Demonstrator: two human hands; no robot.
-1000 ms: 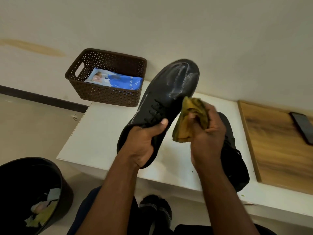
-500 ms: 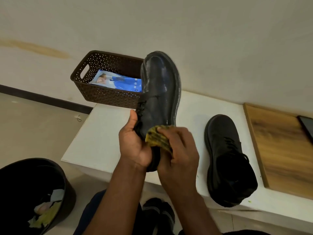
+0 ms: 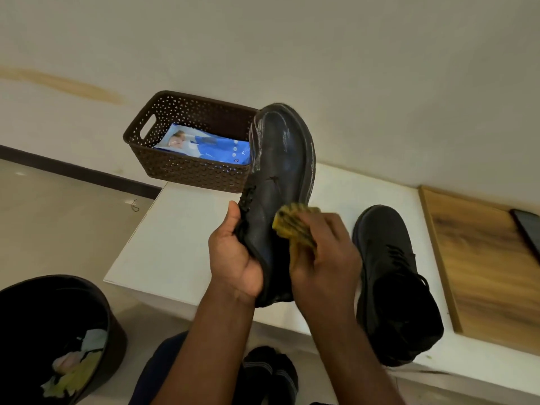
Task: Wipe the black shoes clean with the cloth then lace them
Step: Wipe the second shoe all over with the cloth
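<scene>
Bottom edge of frame: my knees in dark trousers and a dark-socked foot point(image 3: 270, 372) on the floor. Lower left, a black bin point(image 3: 55, 334) with crumpled scraps inside.

Centre: left hand point(image 3: 236, 258), grip clamped on the held shoe point(image 3: 277, 188) at its heel end, thumb up along the laced side. The shoe is lifted off the surface, toe pointing to the upper middle of the frame, its leather glossy and wet-looking. Right hand point(image 3: 324, 252), grip closed on the yellow cloth point(image 3: 292, 229), bunched, pressed to the shoe's side near the middle.

Right of centre: second black shoe point(image 3: 394, 282) standing on the white surface point(image 3: 175, 244), toe away from me, laces showing.

Far right: wooden board point(image 3: 482, 264) lying on the surface, a dark phone point(image 3: 527, 229) at its far edge.

Upper left of centre: brown perforated basket point(image 3: 181, 159) on the surface's far corner, a blue packet point(image 3: 204, 144) inside. Wall behind.
</scene>
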